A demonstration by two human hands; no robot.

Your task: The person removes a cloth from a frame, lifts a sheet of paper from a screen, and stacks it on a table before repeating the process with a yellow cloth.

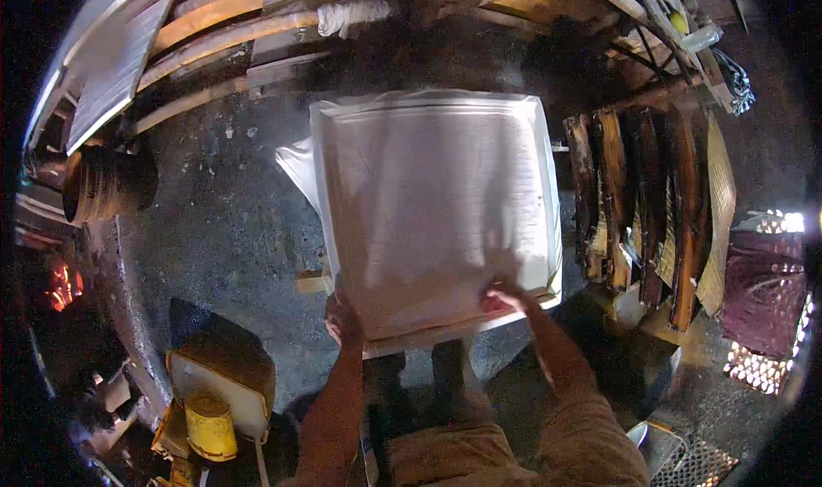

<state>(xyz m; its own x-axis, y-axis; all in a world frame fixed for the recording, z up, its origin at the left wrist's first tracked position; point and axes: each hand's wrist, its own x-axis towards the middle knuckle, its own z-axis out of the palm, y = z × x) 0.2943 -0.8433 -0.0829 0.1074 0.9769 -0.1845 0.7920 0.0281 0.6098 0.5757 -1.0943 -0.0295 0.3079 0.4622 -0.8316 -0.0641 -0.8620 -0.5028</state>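
Observation:
A large square frame (437,204) lined with white cloth lies in front of me, its raised rim covered by the cloth. A corner of the cloth (297,163) sticks out past the left side. My left hand (342,319) is closed round the frame's near left edge. Over the near right part of the cloth is my right hand (505,299), its fingers drawn together close to the near edge. Something reddish shows at those fingers, too blurred to tell whether it is a held thing.
Long dark wooden boards (646,204) stand in a row on the right, with woven mats between. A yellow can (211,427) and a metal container (244,384) are at lower left. Fire (64,288) burns at far left, below a rusty drum (110,183). A maroon cloth (762,290) hangs at right.

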